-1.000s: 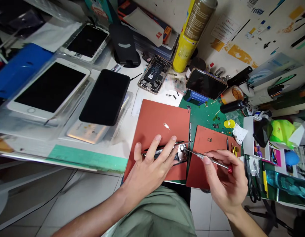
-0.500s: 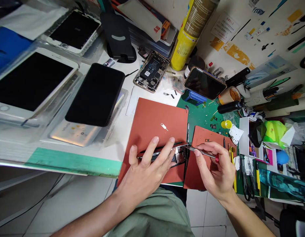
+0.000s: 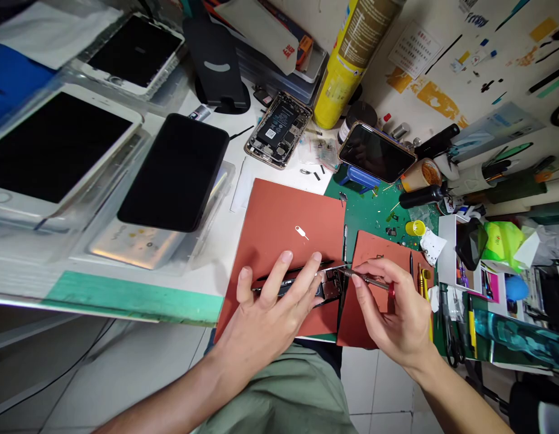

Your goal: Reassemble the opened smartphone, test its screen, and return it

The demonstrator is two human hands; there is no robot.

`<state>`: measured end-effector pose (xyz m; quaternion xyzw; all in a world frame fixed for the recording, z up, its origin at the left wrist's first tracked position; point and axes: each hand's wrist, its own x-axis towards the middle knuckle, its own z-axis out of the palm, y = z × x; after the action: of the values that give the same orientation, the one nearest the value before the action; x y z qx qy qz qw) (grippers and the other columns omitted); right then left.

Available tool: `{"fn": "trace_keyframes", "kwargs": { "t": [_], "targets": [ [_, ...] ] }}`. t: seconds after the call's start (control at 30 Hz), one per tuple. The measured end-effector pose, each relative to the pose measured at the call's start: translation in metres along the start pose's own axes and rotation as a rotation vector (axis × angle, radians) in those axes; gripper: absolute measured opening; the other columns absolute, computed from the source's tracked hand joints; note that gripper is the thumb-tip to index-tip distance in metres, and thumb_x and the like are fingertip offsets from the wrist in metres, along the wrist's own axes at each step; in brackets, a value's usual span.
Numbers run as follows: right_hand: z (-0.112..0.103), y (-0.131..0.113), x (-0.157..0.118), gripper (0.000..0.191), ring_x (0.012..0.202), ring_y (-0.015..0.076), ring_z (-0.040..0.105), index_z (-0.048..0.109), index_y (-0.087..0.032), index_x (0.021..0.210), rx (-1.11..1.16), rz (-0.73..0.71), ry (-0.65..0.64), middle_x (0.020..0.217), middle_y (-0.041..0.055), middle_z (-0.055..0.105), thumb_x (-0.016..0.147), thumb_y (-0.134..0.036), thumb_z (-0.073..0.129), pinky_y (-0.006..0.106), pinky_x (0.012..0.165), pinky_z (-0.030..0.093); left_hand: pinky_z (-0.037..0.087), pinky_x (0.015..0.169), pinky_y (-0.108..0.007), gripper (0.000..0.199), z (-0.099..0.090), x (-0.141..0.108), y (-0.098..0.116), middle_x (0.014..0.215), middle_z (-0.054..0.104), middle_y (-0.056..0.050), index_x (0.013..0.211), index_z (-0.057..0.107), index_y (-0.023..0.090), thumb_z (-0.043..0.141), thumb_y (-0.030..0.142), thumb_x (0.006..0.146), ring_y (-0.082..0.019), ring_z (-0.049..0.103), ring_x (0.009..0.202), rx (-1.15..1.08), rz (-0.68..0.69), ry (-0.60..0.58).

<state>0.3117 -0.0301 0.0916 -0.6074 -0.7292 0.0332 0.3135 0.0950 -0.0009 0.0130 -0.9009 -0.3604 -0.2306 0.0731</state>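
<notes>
An opened phone (image 3: 331,286) lies on the red-brown mat (image 3: 288,208), its bare inner parts showing at the right end and its lifted panel tilted up along the far side. My left hand (image 3: 272,310) holds it, fingers spread across the panel; much of the phone is hidden beneath. Between thumb and fingers, my right hand (image 3: 397,316) pinches a slim screwdriver (image 3: 369,280) with a red end. Its tip meets the phone's upper right corner; whether it sits on a screw is too small to tell. A SIM eject pin (image 3: 301,232) rests on the mat beyond.
A second red-brown mat (image 3: 347,325) lies to the right, tweezers and scissors (image 3: 453,343) past it. Further back are an opened phone with its battery (image 3: 279,129), a propped phone (image 3: 377,152) and a yellow spray can (image 3: 337,84). A black-screened phone (image 3: 173,175) and white tablet (image 3: 62,144) lie left.
The screwdriver has turned slightly in my right fingers, its red end a little further left, and the right fingertips have shifted slightly. My left hand stays in place on the opened phone.
</notes>
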Motion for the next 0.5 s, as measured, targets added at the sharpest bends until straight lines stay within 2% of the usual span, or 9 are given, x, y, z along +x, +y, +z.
{"fn": "trace_keyframes", "kwargs": {
  "t": [0.2,0.37,0.5],
  "targets": [
    [-0.004,0.003,0.014,0.022,0.070,0.0176,0.075,0.060,-0.016,0.127,-0.209,-0.216,-0.134,0.091,0.0051,0.079,0.107,-0.018,0.069,0.031,0.062,0.062,-0.008,0.136,-0.070,0.050,0.001,0.000,0.001,0.181,0.032,-0.002,0.136,0.077,0.027,0.081,0.052,0.093,-0.043,-0.003,0.172,-0.015,-0.014,0.015],
    [-0.008,0.002,0.022,0.015,0.069,0.0191,0.070,0.059,-0.017,0.123,-0.159,-0.225,-0.214,0.088,0.0064,0.075,0.108,-0.014,0.059,0.033,0.062,0.057,-0.009,0.136,-0.071,0.051,0.000,-0.001,0.001,0.182,0.030,-0.005,0.138,0.077,0.024,0.080,0.050,0.094,-0.044,-0.004,0.172,-0.031,-0.004,0.007],
    [-0.007,0.003,0.027,0.013,0.060,0.0164,0.064,0.059,-0.018,0.120,-0.187,-0.275,-0.188,0.080,0.0021,0.073,0.108,-0.015,0.062,0.032,0.057,0.051,-0.010,0.136,-0.071,0.046,-0.001,-0.001,0.000,0.180,0.035,-0.005,0.133,0.079,0.025,0.081,0.049,0.094,-0.044,-0.004,0.172,-0.043,-0.003,0.005]
  ]
}}
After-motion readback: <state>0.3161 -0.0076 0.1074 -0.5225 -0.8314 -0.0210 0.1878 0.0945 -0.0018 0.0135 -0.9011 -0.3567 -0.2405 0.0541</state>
